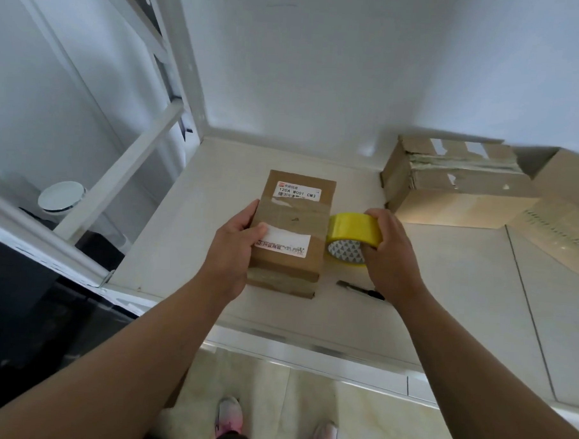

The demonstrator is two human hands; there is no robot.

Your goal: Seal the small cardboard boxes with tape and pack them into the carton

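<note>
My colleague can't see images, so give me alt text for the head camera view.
A person's left hand holds a small labelled box on a white counter while the right hand grips a yellow tape roll beside it. A slim dark tool lies by the right wrist; a battered box sits back right.

Brown box [291, 232], yellow tape [354, 230]
White labels [297, 190] on box; tape core w/ triangle pattern; pink shoes [229, 416] btm centre; brown carton [449, 184] upper right.

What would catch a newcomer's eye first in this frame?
The yellow tape roll, gripped by the right hand just right of centre, stands out most. Beside it the left hand holds a small labelled cardboard box on the white counter; a larger worn carton sits at the back right.
</note>
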